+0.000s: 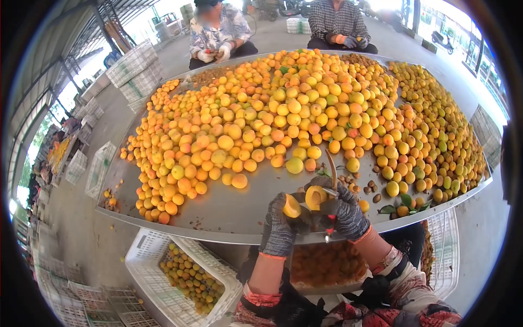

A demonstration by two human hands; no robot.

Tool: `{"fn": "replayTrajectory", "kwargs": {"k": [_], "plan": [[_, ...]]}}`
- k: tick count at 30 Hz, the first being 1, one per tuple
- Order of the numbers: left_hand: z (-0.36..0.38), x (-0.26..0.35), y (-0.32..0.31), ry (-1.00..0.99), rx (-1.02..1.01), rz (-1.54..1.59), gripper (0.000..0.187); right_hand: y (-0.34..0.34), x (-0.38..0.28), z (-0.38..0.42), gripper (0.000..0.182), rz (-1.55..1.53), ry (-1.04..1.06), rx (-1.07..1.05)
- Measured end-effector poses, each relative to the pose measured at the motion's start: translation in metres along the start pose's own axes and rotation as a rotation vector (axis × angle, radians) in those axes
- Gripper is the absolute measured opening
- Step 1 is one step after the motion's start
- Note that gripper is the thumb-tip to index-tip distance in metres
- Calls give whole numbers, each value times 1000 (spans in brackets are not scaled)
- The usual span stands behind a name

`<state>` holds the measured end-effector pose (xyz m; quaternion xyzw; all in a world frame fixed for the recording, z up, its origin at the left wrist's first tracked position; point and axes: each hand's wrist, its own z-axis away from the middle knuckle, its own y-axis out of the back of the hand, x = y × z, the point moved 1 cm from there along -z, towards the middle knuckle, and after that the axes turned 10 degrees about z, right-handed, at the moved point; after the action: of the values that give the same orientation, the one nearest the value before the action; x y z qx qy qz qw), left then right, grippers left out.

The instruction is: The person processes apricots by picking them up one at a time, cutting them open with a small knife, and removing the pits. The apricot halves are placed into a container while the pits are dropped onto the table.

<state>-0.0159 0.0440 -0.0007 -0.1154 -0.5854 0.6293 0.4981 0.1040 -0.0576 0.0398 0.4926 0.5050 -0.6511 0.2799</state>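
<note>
Both my hands wear grey knit gloves and are over the near edge of the metal table (229, 210). My left hand (279, 231) is closed on an apricot half (292, 206), its cut face showing. Beside it, my right hand (348, 215) grips another apricot half (316, 198), whose cut face has a hollow in the middle. A thin curved blade (332, 166) sticks up from the right hand's fingers, and a bit of red shows lower in that grip. Ahead of the hands spreads a large heap of whole apricots (234, 131).
Loose pits (372, 185) and leafy sprigs (388, 209) lie right of my hands. Below the table edge stand a white crate (143, 261) with greenish apricots and a container of orange pieces (327, 264). Two people (220, 32) sit across the table.
</note>
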Motion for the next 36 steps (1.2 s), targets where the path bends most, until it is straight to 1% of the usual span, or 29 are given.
{"fn": "replayTrajectory", "kwargs": {"k": [1, 2, 3, 4, 5, 6, 8, 9, 10, 12, 13, 14, 15, 16, 17, 18, 19, 20, 22, 23, 25, 26, 28, 29, 30, 31, 32, 34, 36], "plan": [[8, 1, -9, 7, 18, -29, 43, 5, 1, 4, 52, -73, -83, 18], [15, 0, -15, 15, 36, -57, 41, 8, -2, 7, 52, -74, -85, 28], [19, 1, -16, 26, 36, -58, 41, 10, -8, 11, 52, 124, 29, 15], [23, 4, -15, 12, -72, -324, 41, 13, -13, 15, 52, 323, 141, 4], [27, 5, -17, -4, -186, -589, 41, 20, -7, 14, 52, -3, 6, 31], [31, 3, -17, 6, -193, -592, 41, 23, -8, 18, 52, -5, 10, 43], [39, -5, -18, 10, -358, -815, 31, 31, -9, 27, 51, 54, -23, 110], [39, -9, -20, -96, -530, -1043, 37, 31, -13, 32, 49, 382, 71, 132], [40, -10, -23, -86, -539, -1044, 37, 33, -16, 34, 49, 380, 71, 144], [43, -10, -28, -129, -545, -1343, 41, 37, -16, 39, 52, 213, -118, 202], [41, -10, -29, -113, -547, -1339, 41, 39, -12, 38, 52, 236, -66, 210], [40, -9, -30, -185, -630, -1381, 41, 38, -16, 39, 52, 232, -83, 220], [40, -9, -29, -252, -710, -1420, 41, 36, -23, 40, 51, 227, -162, 199], [39, -10, -27, -221, -704, -1415, 41, 34, -24, 40, 49, 217, -241, 180], [37, -11, -26, -138, -646, -1356, 42, 33, -16, 38, 46, 146, -138, 212], [34, -13, -25, -60, -591, -1294, 42, 33, -12, 35, 46, 142, -152, 225], [33, -16, -22, -167, -605, -1243, 38, 33, -11, 31, 44, 115, -98, 210], [31, -19, -21, -157, -603, -1239, 38, 32, -10, 29, 43, 89, -39, 189], [24, -22, -23, -117, -355, -928, 33, 28, -11, 26, 43, 108, -49, 203], [22, -25, -25, -116, -353, -929, 33, 27, -10, 23, 42, 99, -60, 194], [20, -26, -29, -280, -216, -859, 32, 23, -7, 18, 42, 89, -67, 180], [20, -28, -30, -282, -214, -861, 32, 19, -2, 17, 39, 14, -37, 158], [18, -28, -31, -202, -76, -757, 31, 11, 3, 15, 37, -60, 1, 127], [18, -28, -32, -212, -76, -757, 31, 6, 5, 15, 37, -25, 0, 129], [17, -27, -32, -170, -19, -733, 32, 4, 5, 14, 37, 13, 3, 127], [17, -28, -32, -125, 39, -709, 32, 2, 3, 13, 38, 115, -52, 139], [17, -29, -31, -138, 39, -708, 32, 2, 3, 13, 38, 118, -46, 128], [16, -32, -29, -231, 70, -563, 34, 3, 7, 14, 40, 99, 25, 76], [15, -31, -28, -280, 69, -561, 35, 3, 11, 11, 43, 156, 76, 112]]}}
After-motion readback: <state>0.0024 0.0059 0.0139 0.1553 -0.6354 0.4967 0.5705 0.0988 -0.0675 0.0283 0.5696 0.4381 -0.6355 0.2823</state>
